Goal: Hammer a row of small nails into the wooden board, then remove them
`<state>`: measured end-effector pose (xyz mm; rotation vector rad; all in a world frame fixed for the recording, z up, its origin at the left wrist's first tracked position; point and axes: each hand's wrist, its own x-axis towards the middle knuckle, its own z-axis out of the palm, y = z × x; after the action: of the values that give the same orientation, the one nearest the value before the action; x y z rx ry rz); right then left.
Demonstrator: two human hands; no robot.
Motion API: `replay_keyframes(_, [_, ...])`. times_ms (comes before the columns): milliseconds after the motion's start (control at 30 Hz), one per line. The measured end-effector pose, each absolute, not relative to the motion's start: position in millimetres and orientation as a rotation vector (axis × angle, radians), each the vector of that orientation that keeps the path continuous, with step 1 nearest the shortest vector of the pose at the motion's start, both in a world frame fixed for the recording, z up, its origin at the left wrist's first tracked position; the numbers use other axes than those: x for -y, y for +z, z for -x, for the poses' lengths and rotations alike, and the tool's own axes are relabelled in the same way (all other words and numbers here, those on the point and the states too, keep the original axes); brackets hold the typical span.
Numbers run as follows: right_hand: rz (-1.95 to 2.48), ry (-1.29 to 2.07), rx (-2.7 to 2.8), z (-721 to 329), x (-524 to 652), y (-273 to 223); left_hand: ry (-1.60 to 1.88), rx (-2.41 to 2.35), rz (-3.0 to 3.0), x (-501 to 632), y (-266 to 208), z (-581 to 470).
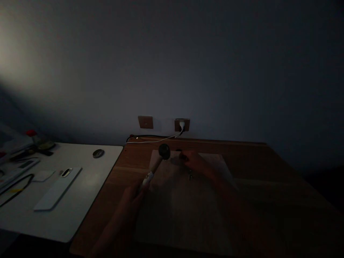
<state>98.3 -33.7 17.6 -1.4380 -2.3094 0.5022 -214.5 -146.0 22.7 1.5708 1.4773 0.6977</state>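
Note:
My left hand (pixel 134 193) is closed around the handle of a mallet (pixel 156 165), which has a wooden shaft with a white wrapped part and a dark round head. The head is raised toward the far side, over a pale board (pixel 182 211) on the wooden table. My right hand (pixel 194 160) reaches over the far part of this board, its fingers bent together. Whatever they grip is too dark to make out. A small dark object (pixel 178 150) lies just beyond those fingers. Nearer to me, a tiny shiny piece (pixel 190 177) rests on the board below my right wrist.
On the left stands a white table (pixel 88 186) with a long pale box (pixel 57 190), a round tin (pixel 98 153) and a red-capped bottle (pixel 40 141). A cable (pixel 156 140) runs along the wooden table's back edge to a wall socket (pixel 182 125). Light is dim.

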Motion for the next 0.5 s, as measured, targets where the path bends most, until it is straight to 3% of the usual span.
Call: replay_keyframes(500, [1.435, 0.417, 2.379, -81.7, 37.6, 20.2, 0.690, -1.447, -1.455, 158.4, 36.7, 212.9])
